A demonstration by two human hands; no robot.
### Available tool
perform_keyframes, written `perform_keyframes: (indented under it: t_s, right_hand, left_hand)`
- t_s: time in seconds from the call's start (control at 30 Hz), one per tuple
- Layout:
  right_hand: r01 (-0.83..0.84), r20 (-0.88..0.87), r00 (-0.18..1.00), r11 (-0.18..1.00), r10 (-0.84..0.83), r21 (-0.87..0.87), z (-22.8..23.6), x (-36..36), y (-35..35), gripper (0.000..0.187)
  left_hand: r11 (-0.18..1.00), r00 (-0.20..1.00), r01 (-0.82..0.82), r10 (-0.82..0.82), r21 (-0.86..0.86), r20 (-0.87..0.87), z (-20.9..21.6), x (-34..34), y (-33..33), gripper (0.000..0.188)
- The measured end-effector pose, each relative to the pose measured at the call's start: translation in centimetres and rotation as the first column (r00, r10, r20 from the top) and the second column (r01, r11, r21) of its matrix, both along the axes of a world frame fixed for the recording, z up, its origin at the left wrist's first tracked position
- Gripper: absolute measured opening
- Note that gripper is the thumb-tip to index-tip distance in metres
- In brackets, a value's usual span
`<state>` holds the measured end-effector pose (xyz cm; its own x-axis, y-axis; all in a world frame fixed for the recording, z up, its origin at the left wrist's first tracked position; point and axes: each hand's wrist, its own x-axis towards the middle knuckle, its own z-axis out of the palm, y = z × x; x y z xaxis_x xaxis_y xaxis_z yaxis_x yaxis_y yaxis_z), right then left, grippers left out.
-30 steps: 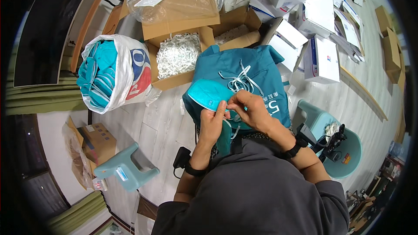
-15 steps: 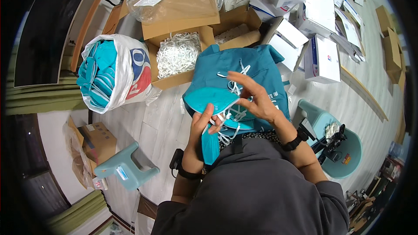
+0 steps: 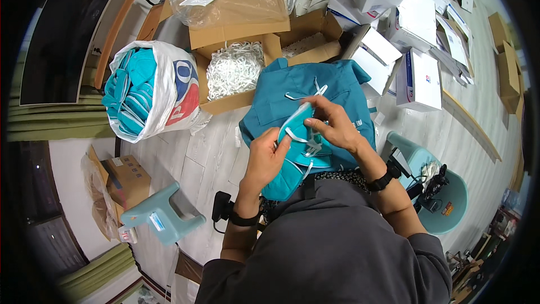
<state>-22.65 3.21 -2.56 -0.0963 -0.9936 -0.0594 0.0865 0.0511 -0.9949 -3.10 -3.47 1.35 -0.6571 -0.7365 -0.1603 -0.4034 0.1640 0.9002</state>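
Note:
My left hand and my right hand pinch opposite ends of a teal folded face mask above my lap. The mask is tilted, with a white strap across it. My right fingers are at its upper tip, my left thumb and fingers at its lower left end. Another teal mask hangs just below my left hand. More teal pieces and white straps lie beneath my right hand, partly hidden. A dark teal apron spreads under it all, with loose white straps on its upper part.
A white bag full of teal masks stands at the left. Beyond the apron, a cardboard box holds white straps. White boxes crowd the far right. Pale teal stools stand left and right, the right one beside a round basin.
The mask has turned from lying broadside to a steep tilt, showing its strap. My right fingers have closed on its upper tip. My left hand has rolled over, back of the hand up.

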Motion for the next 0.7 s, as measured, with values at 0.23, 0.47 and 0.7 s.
perform_keyframes:
  t_s: [0.23,0.47,0.7]
  right_hand:
    - [0.219,-0.390,0.870,0.946,-0.300,-0.238,2.1,2.9,-0.3,0.015]
    - [0.150,-0.514,0.793,0.923,-0.326,-0.354,-1.1,0.2,-0.5,0.016]
    - [0.227,-0.647,0.729,0.971,-0.223,-0.078,-3.2,-3.6,1.3,0.011]
  left_hand:
    - [0.960,0.997,-0.038,0.055,-0.279,0.054,-0.9,-1.1,0.1,0.017]
    - [0.952,0.995,-0.015,0.044,-0.305,0.088,-1.1,-0.6,1.4,0.023]
    - [0.813,0.837,-0.393,0.510,0.430,-0.198,-0.2,3.6,0.3,0.017]
